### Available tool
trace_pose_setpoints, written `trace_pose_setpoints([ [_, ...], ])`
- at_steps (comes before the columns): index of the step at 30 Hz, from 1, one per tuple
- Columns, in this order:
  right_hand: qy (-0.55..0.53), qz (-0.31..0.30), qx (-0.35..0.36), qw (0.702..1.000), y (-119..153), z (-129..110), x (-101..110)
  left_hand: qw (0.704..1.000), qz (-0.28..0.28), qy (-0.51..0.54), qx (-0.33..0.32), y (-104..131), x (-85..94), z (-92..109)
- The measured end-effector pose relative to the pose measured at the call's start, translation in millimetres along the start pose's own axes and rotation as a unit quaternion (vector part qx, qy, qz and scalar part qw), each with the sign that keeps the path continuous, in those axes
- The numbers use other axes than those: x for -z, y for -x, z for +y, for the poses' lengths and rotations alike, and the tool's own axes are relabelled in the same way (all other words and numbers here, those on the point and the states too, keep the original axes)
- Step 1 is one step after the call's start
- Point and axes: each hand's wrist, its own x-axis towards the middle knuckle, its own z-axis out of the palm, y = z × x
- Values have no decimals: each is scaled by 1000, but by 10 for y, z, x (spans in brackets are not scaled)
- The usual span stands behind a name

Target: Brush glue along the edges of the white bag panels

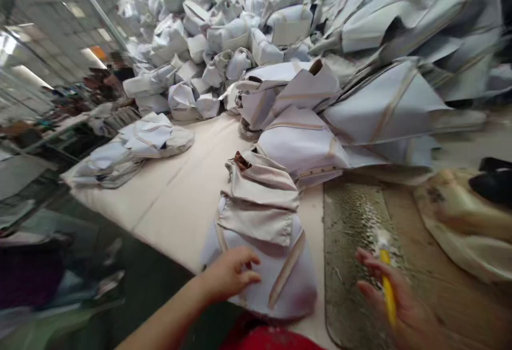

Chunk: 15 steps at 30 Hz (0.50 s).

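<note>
While no writing reads, left hand [230, 275] fingers spread on fabric piece [262, 243], right hand [394, 299] gripping yellow brush [386, 286].

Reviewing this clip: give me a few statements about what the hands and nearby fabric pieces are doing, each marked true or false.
1. The left hand rests on the stack of folded fabric pieces. True.
2. The right hand is empty. False: it holds a yellow-handled brush.
3. The brush is over the glue-smeared board. True.
4. The big heap of fabric pieces lies at the near edge of the table, by the hands. False: it is piled at the far side.
5. The near stack is bright red. False: it is pale beige and white.
</note>
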Motion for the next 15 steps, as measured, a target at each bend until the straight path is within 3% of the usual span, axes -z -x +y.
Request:
trace_pose_setpoints([
  [3,-9,-33,-12,999,-139,-189,-250,985,135,-99,-32,-408,415,-53],
  [6,-37,-76,-44,995,-170,-288,-543,975,202,-62,62,-735,683,-285],
  [8,-49,-99,-66,992,-106,-309,-731,961,214,38,170,-855,730,-516],
  [10,-40,-93,-79,992,-25,-319,-864,944,201,123,231,-897,687,-717],
  [12,-20,-60,-81,995,-3,-344,-915,936,196,167,241,-894,628,-818],
  [15,-16,-7,-42,999,-205,-453,-841,915,233,237,228,-829,683,-780],
])
